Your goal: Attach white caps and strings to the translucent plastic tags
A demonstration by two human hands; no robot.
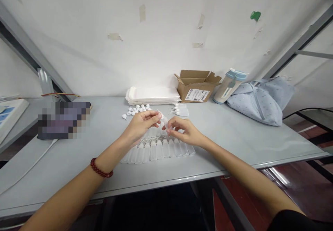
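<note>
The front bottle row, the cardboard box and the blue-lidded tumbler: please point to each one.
Front bottle row (159,150): head view, body of a middle bottle.
Cardboard box (197,94): head view, label on front wall.
Blue-lidded tumbler (226,90): head view, middle of its body.

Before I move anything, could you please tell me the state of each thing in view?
white plastic piece: held up by left hand and right hand
front bottles: lying side by side
cardboard box: open, flaps up
bottles by the box: lying
caps: loose, clustered
flask: standing, lid on
packets: stacked flat
cloth bag: lying slumped
device: too blurred to tell
</note>
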